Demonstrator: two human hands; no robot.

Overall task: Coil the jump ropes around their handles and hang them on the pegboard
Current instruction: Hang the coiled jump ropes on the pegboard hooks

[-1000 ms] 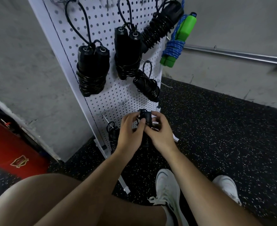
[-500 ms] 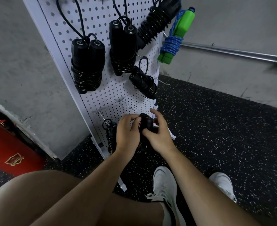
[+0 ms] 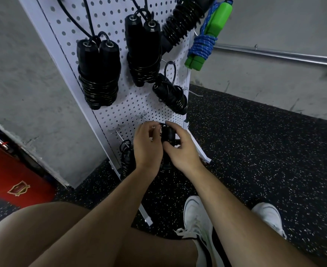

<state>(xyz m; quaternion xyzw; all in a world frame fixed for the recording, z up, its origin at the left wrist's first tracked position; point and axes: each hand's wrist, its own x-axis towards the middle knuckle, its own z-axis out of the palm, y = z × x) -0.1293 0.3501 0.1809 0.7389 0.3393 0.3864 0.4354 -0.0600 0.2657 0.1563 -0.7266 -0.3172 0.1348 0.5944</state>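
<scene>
Hanging a coiled jump rope (image 3: pixel 167 134) low on the pegboard (image 3: pixel 120 112).
My right hand (image 3: pixel 182 149) clasps the rope, my left hand (image 3: pixel 147 145) pinches its top loop (image 3: pixel 162 124); next, I judge, that loop must slip over the bare hook (image 3: pixel 145 118) just above.

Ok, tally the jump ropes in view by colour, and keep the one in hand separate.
Black jump ropes hung on the pegboard: 5
Black jump rope held in the left hand and right hand: 1
Green-handled blue jump rope, hung at the board's right edge: 1
Total: 7
</scene>
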